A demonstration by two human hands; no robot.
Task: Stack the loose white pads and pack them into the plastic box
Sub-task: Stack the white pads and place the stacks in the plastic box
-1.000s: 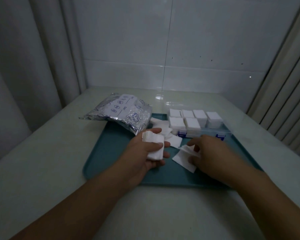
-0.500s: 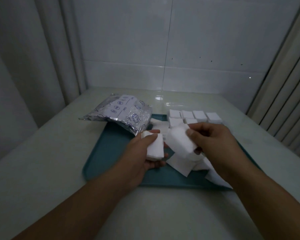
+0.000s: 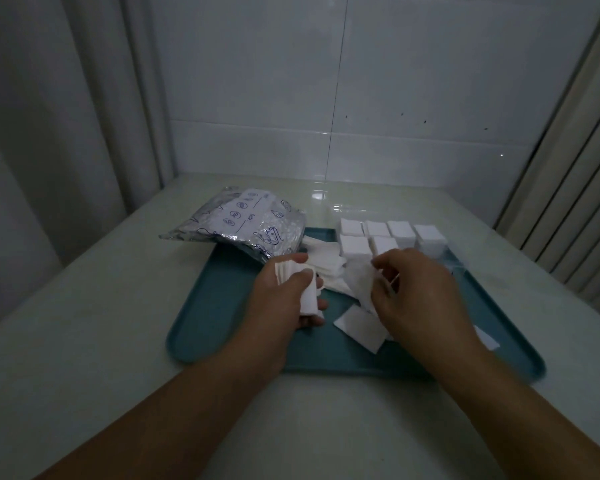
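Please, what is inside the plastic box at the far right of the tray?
The plastic box holds stacks of white pads; six stack tops show, in two rows. The right hand covers the box's near side, so whether more pads sit there cannot be seen.

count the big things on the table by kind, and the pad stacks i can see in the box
tray: 1
foil bag: 1
plastic box: 1
pad stacks showing in the box: 6
stack held in the left hand: 1
hands: 2
total: 12
Loose pads overlap too much to count.
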